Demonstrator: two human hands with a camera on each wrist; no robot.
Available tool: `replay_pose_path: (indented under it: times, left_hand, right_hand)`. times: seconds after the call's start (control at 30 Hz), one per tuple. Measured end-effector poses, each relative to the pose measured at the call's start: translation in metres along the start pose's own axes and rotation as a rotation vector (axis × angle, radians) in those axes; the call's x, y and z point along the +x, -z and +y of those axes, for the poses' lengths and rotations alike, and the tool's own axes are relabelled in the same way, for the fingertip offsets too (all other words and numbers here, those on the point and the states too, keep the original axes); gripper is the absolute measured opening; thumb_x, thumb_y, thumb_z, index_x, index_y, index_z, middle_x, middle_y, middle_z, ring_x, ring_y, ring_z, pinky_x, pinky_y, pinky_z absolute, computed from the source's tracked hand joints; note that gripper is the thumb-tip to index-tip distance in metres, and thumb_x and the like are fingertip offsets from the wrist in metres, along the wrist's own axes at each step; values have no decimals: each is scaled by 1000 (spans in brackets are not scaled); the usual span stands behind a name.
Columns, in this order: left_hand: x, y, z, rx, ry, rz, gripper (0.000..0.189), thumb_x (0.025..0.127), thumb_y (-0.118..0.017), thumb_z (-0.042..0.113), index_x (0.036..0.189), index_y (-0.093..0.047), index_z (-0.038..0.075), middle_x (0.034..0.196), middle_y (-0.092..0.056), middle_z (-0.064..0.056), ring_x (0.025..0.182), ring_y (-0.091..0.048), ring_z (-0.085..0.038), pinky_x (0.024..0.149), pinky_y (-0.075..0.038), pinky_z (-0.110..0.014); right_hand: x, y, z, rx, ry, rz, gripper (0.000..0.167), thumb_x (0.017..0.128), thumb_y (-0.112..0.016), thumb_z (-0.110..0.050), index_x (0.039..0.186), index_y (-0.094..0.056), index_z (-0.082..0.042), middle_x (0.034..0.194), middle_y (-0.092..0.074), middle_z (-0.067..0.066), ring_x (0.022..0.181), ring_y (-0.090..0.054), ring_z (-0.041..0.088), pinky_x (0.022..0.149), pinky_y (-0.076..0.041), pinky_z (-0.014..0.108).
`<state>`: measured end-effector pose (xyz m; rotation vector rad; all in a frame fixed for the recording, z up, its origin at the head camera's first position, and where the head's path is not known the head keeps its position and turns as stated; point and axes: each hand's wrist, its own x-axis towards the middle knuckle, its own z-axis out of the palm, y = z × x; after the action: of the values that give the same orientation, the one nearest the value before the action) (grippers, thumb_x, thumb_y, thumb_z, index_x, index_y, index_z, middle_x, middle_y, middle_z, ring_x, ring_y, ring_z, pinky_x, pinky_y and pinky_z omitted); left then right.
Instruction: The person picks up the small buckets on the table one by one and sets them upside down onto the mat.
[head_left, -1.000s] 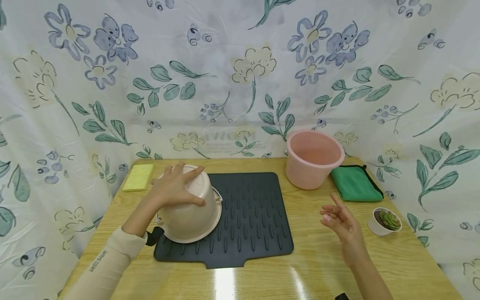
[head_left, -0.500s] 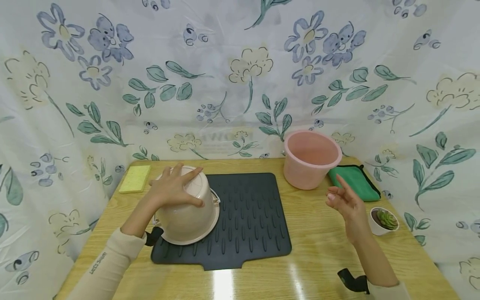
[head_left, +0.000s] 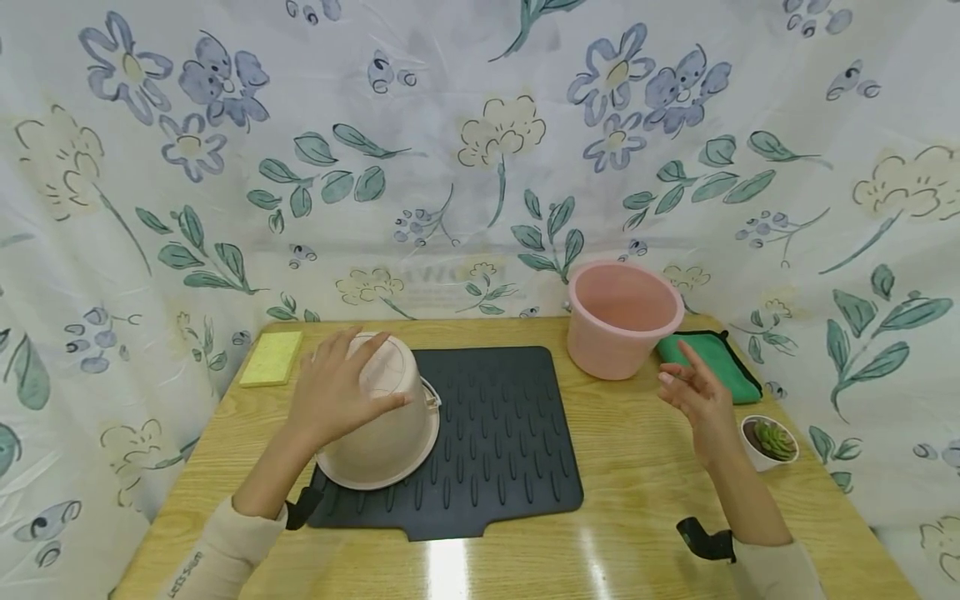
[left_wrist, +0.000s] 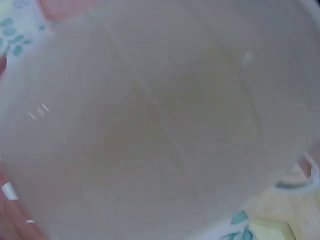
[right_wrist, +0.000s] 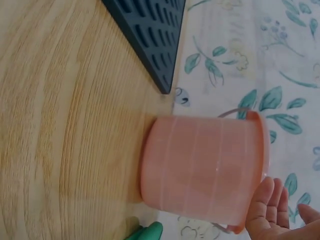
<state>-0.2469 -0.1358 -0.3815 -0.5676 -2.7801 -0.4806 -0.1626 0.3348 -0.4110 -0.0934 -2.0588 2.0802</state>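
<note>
An upside-down beige bucket (head_left: 390, 433) stands on the left part of a black ribbed drying mat (head_left: 502, 433). My left hand (head_left: 333, 387), fingers spread, is over the bucket's left side and overlaps its base in the head view. The bucket's wall (left_wrist: 160, 125) fills most of the left wrist view, with bits of fingers at the left edge. At the right, my right hand (head_left: 701, 408) hovers with loosely bent fingers and holds nothing. Upright behind it is a pink bucket (head_left: 618, 329), whose side (right_wrist: 200, 167) shows in the right wrist view.
On the wooden table (head_left: 622, 533), a yellow sponge (head_left: 272, 358) lies at the back left. A folded green cloth (head_left: 716, 367) lies beside the pink bucket, and a small potted succulent (head_left: 768, 442) stands near the right edge. A floral curtain (head_left: 465, 167) closes the back and sides.
My left hand has eased off the beige bucket, shifting a little left and nearer to me. My right hand has drifted slightly right and forward. The buckets have stayed put.
</note>
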Motion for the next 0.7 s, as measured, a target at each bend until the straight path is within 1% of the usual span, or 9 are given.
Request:
replay_pose_path:
  times: [0.07,0.1,0.17,0.23,0.3,0.43,0.57,0.63,0.7]
  left_hand:
    - [-8,0,8,-45,-29,120,87,71,-78,61,143,-52,20,147,-45,-19,130,-44,-45,100,-34,-68]
    - [-12,1,13,-79,-40,168,85,71,-80,57,142,-54,19,145,-47,-18,129,-46,-43,99,-37,-66]
    - [-21,3,23,-165,-57,228,81,72,-83,48,141,-54,17,144,-49,-16,128,-49,-40,96,-42,-64]
    - [-31,4,33,-257,-56,253,80,72,-85,41,142,-53,18,143,-50,-13,129,-48,-37,93,-45,-62]
    - [-41,5,42,-356,-53,266,80,72,-87,34,143,-52,19,142,-51,-9,131,-48,-32,94,-46,-60]
    - [-58,3,56,-519,-54,284,80,71,-89,21,142,-52,21,140,-52,-6,131,-47,-28,100,-41,-59]
    - [-71,-3,65,-617,-55,308,79,68,-89,14,140,-55,22,140,-52,-8,131,-46,-25,99,-37,-59]
    - [-77,-6,68,-649,-47,320,79,67,-89,13,139,-56,21,140,-52,-7,131,-44,-21,99,-38,-51]
    - [-84,-9,71,-674,-41,333,79,66,-90,11,138,-57,18,140,-53,-6,131,-43,-16,98,-37,-40]
  right_hand:
    - [3,2,1,13,-7,9,70,100,-59,-16,159,-22,-19,114,-57,-9,97,-61,4,87,-52,18]
    - [4,2,1,24,-9,13,70,100,-59,-16,159,-22,-18,113,-58,-9,97,-61,4,86,-52,18]
    - [7,4,2,47,-11,20,71,100,-59,-14,159,-21,-17,112,-58,-9,98,-60,4,86,-52,19]
    - [9,5,3,67,-8,20,71,100,-59,-12,159,-21,-15,111,-59,-9,99,-59,4,85,-53,19]
    - [12,6,4,79,-6,15,72,99,-59,-11,160,-19,-15,111,-59,-9,100,-59,4,85,-53,19]
    - [15,9,5,93,-4,3,74,100,-58,-11,160,-17,-15,111,-58,-9,100,-59,4,85,-53,19]
    - [17,10,5,93,-9,8,74,99,-60,-11,160,-17,-16,111,-58,-8,100,-59,3,86,-53,18]
    - [19,10,5,94,-15,11,75,99,-60,-12,160,-18,-17,111,-57,-8,99,-59,3,85,-53,18]
    - [21,11,6,86,-17,10,76,99,-61,-13,160,-17,-17,111,-57,-8,98,-59,3,85,-53,18]
